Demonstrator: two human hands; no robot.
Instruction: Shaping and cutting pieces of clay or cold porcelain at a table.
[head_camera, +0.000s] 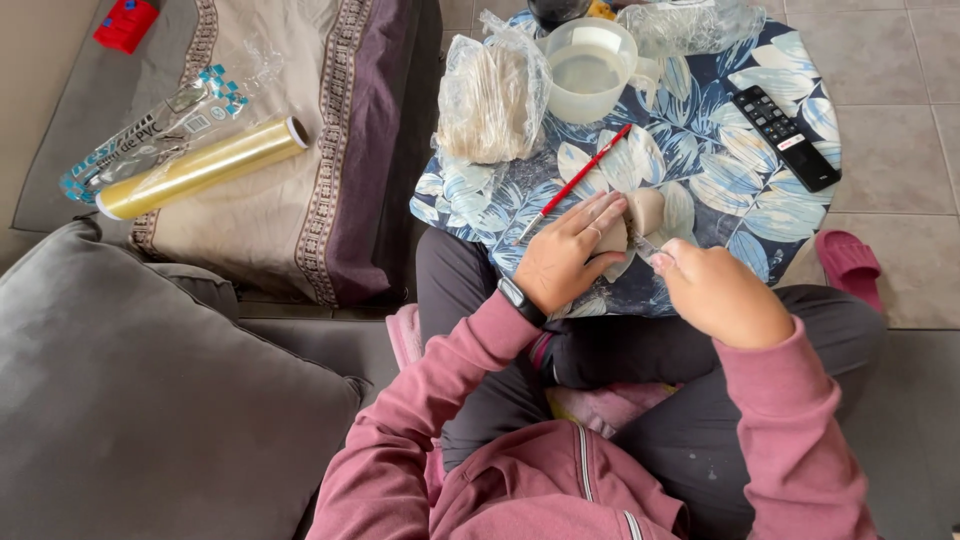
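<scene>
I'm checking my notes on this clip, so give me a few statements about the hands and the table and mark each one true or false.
1. The left hand rests on a pale beige lump on the table. True.
2. A red-handled brush lies on the leaf-patterned tablecloth. True.
3. The remote control sits on the sofa. False: it lies on the table, at its right side.
4. The clear plastic jug lies tipped on its side. False: it stands upright, with liquid inside.
5. The roll of cling film lies on the sofa throw. True.
</scene>
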